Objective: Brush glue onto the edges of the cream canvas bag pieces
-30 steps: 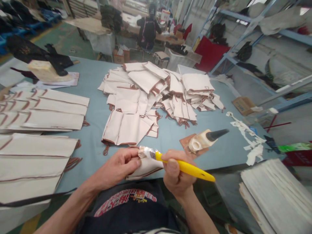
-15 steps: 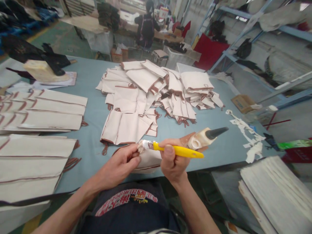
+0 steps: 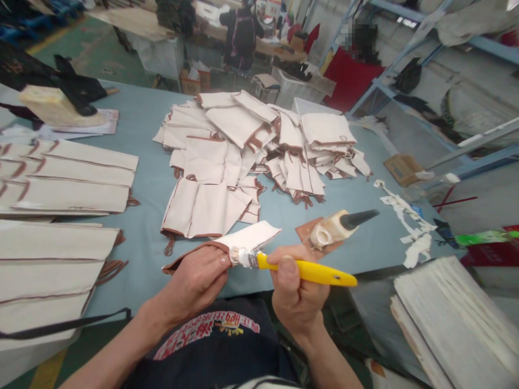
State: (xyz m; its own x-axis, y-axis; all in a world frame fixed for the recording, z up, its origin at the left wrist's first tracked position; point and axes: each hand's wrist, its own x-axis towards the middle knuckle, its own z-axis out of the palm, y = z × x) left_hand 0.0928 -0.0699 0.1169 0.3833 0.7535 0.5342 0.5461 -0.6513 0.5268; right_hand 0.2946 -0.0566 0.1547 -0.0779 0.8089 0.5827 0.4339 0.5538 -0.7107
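My right hand (image 3: 300, 281) is closed around the yellow handle of a paintbrush (image 3: 312, 272). White stuff coats the brush's bristles, which touch a cream fabric piece with brown edging (image 3: 255, 233) close to my left fingertips. My left hand (image 3: 203, 278) grips that piece by its brown-trimmed edge, fingers pressed together, at the front of the table. Just beyond my right hand stands a cream plastic bottle with a dark pointed nozzle (image 3: 332, 229), on a small brown square. A heap of similar cream pieces (image 3: 235, 124) lies farther back.
Overlapping rows of cream pieces (image 3: 73, 189) cover the table's left side. White scraps (image 3: 405, 216) and a small cardboard box (image 3: 402, 170) are at the right. A stack of pale sheets (image 3: 458, 319) sits at lower right. A person (image 3: 242, 38) stands at the back.
The fabric piece has been lifted and turned, so a white flap now stands up beyond the brush. My right hand and the brush have moved slightly right and nearer to me.
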